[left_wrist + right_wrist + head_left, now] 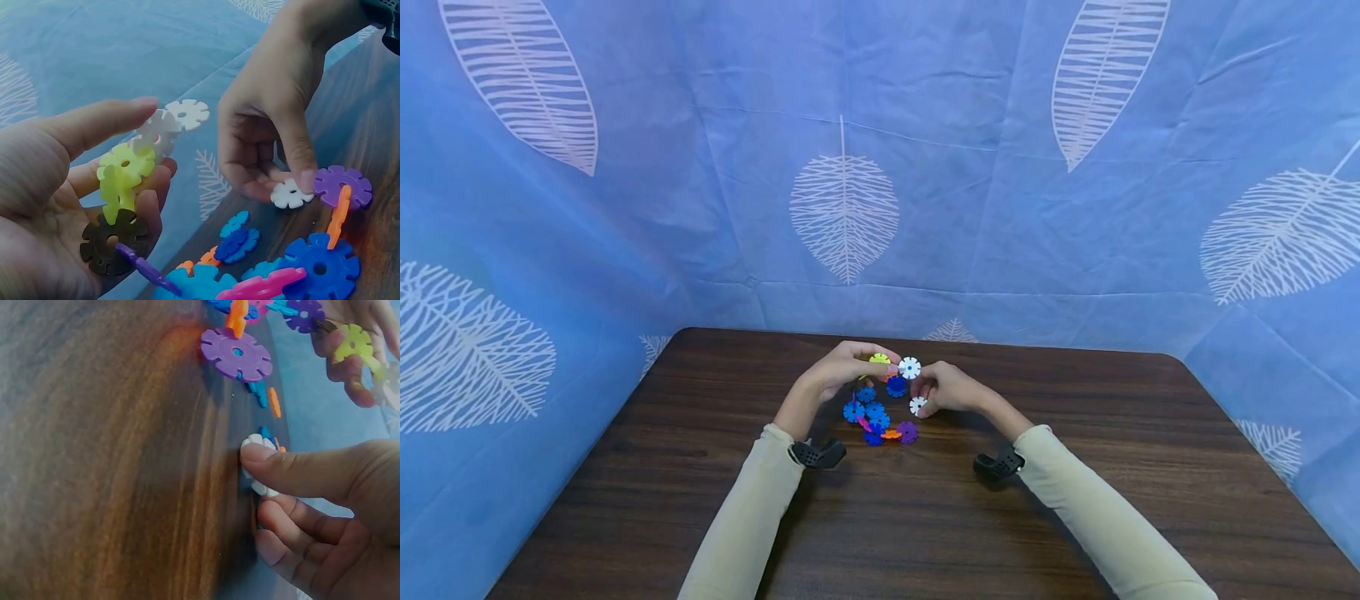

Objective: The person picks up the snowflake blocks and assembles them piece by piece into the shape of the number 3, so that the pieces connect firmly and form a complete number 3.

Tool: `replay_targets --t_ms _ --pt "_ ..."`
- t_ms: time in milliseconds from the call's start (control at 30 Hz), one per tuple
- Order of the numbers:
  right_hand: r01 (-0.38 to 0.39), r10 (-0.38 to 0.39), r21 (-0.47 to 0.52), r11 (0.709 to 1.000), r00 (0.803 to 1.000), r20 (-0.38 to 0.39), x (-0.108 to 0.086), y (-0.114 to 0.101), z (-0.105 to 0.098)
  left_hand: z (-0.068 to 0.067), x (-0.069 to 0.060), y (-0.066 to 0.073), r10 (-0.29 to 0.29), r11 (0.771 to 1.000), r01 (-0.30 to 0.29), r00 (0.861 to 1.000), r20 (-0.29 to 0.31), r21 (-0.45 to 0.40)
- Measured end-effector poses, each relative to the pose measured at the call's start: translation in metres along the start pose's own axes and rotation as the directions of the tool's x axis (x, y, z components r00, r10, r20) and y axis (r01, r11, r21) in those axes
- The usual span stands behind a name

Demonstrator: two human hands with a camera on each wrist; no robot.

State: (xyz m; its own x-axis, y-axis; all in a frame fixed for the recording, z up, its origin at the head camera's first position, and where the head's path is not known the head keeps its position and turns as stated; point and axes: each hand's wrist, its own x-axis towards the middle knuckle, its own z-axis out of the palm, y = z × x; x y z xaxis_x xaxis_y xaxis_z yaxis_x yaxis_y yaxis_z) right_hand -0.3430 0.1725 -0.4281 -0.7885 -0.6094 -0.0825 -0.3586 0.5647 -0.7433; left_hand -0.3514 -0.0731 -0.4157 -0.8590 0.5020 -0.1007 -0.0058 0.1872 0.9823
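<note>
My left hand (837, 371) holds up one end of a chain of slotted snowflake discs, thumb on a translucent white disc (156, 134) and fingers behind. Another white disc (190, 114) is joined beyond the thumb tip. Below follow yellow discs (128, 161), a brown disc (112, 240) near the palm and a thin purple disc (149, 275). To the right, my right hand (951, 388) pinches a loose white disc (290, 195) between thumb and fingers, low over the table. Close to that disc, the chain ends in a purple disc (344, 187), joined to an orange disc (338, 219).
The chain's lower part, with a dark blue disc (322, 265) and a pink disc (261, 284), lies on the brown wooden table (925, 525). Blue and orange pieces lie behind it, among them a dark blue disc (897, 386). A blue leaf-patterned cloth (955, 208) hangs behind the table.
</note>
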Motion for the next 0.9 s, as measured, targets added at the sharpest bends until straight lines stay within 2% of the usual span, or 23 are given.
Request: replay_targets --t_ms 233,433,600,900 --pt "-0.089 0.096 0.112 0.990 0.993 -0.065 -0.003 0.005 -0.001 0.002 -0.001 -0.001 -0.004 0.999 0.005 1.000 -0.014 0.032" --pt "-0.102 0.128 0.189 0.977 0.983 -0.133 -0.004 0.008 -0.007 0.002 0.002 -0.003 -0.018 0.999 0.019 0.999 -0.028 0.033" --pt "-0.097 0.139 0.214 0.972 0.971 -0.193 -0.006 0.005 -0.013 0.003 0.005 -0.003 -0.017 1.000 0.018 0.999 -0.035 0.025" --pt "-0.025 0.099 0.257 0.966 0.955 -0.278 -0.010 -0.003 -0.014 0.003 0.005 -0.004 -0.012 1.000 0.013 0.999 -0.043 0.008"
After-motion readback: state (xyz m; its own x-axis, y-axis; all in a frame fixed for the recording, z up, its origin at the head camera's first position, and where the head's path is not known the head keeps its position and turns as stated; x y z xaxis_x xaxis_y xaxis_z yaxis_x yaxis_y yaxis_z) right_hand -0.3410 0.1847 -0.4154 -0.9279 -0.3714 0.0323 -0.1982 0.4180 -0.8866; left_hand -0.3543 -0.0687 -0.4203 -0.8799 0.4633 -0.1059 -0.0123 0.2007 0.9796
